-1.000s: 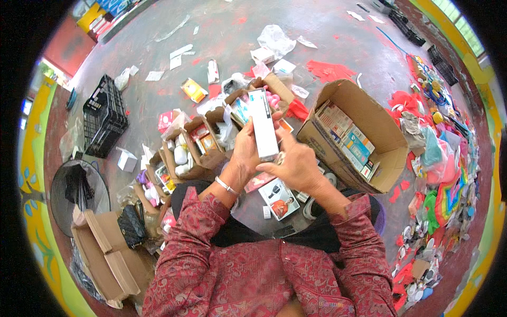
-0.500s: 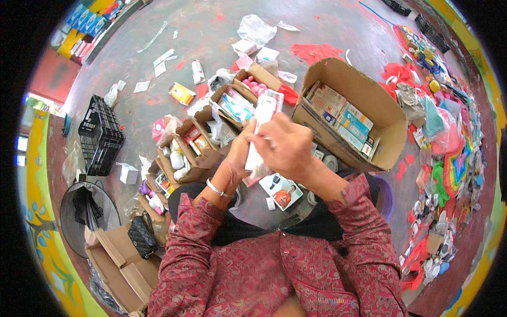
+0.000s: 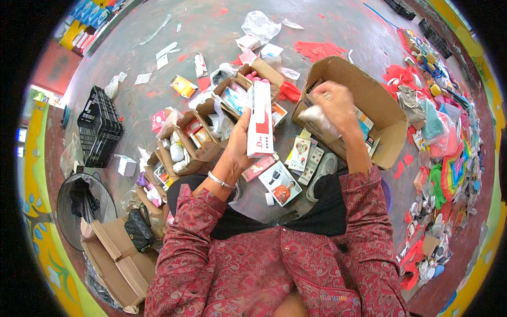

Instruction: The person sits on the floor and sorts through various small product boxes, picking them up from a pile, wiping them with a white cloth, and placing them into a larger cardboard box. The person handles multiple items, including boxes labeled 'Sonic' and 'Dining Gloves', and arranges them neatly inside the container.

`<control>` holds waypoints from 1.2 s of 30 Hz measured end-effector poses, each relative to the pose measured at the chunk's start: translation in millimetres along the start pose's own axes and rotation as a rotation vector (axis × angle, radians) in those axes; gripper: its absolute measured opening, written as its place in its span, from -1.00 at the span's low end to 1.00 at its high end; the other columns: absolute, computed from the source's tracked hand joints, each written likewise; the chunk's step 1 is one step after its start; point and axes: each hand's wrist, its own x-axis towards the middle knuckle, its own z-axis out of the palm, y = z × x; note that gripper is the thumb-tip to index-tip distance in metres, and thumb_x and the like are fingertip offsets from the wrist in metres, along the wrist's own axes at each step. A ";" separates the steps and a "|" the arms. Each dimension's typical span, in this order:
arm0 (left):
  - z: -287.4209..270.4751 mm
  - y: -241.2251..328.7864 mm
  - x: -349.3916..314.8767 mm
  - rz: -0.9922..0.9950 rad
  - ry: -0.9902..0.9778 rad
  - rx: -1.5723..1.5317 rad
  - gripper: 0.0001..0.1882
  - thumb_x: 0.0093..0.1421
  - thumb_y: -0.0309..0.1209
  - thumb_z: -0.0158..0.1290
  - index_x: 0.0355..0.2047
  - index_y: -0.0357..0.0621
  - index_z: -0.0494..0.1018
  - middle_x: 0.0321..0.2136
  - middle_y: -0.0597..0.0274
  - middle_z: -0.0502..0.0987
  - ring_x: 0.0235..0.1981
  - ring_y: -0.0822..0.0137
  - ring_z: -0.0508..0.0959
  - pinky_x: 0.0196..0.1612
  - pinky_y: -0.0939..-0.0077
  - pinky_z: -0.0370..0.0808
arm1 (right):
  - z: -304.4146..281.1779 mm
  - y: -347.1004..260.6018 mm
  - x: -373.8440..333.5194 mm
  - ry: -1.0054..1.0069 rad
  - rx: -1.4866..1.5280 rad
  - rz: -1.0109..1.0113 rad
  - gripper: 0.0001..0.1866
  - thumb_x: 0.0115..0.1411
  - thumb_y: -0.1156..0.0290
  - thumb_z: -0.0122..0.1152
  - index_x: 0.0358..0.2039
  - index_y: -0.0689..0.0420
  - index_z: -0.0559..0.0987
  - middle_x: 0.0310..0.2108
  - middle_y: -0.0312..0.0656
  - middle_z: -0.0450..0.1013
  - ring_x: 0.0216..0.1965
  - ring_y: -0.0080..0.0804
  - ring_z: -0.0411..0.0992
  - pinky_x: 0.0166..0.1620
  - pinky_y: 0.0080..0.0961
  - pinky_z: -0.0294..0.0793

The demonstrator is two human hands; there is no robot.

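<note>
My left hand (image 3: 237, 141) is closed round a long white-and-red box (image 3: 260, 119), held upright in front of me. Off to the right my right hand (image 3: 336, 104) hovers over the near side of a large cardboard box (image 3: 388, 124), its fingers bent and somewhat blurred. A crumpled piece of translucent plastic wrap (image 3: 318, 116) hangs from it. Inside that cardboard box lie rows of small packages (image 3: 363, 120), partly hidden behind my hand. Below the long box, a white box with a printed picture (image 3: 280, 182), a pink box (image 3: 260, 168) and a heart-printed carton (image 3: 300, 150) lie on the floor.
Open cardboard boxes (image 3: 198, 153) with bottles and packets stand in a row at the left. Beyond them are a black crate (image 3: 100, 127) and a mesh bin (image 3: 68, 211). A long heap of mixed items (image 3: 441, 158) lines the right side. Plastic scraps (image 3: 261, 26) litter the far floor.
My right hand has left the long box and swung right over the large cardboard box, with plastic wrap in it. My left hand keeps the long box, now showing its red-marked side.
</note>
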 end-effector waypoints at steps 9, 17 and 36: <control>-1.1 -13.3 14.7 0.078 0.133 0.219 -0.44 0.23 -0.01 -0.23 0.01 -0.25 0.25 -0.13 0.11 0.43 -0.13 0.27 0.45 -0.02 0.37 0.37 | 39.5 -41.3 -13.9 -0.595 0.244 0.179 -0.39 -0.17 -0.07 0.23 -0.44 0.35 0.54 -0.55 0.00 0.46 -0.49 -0.30 0.43 -0.37 -0.40 0.39; 13.5 -18.9 30.2 0.015 -0.068 0.305 -0.35 0.22 0.04 -0.23 0.19 -0.07 0.04 0.01 0.26 0.24 -0.03 0.35 0.27 0.01 0.39 0.25 | -54.4 28.3 0.1 -0.485 -0.010 0.196 -0.48 -0.21 0.04 0.26 -0.41 0.29 0.58 -0.52 -0.06 0.48 -0.47 -0.36 0.44 -0.36 -0.45 0.41; -30.3 -50.9 63.9 -0.469 0.389 0.517 -0.65 0.16 -0.35 -0.07 -0.12 -0.35 0.32 -0.28 0.12 0.45 -0.31 0.38 0.47 -0.28 0.58 0.43 | -103.2 452.6 -32.5 -0.004 -0.640 1.180 -0.50 -0.14 0.12 0.25 -0.23 0.20 0.54 -0.14 0.06 0.42 -0.08 -0.06 0.39 -0.06 -0.24 0.38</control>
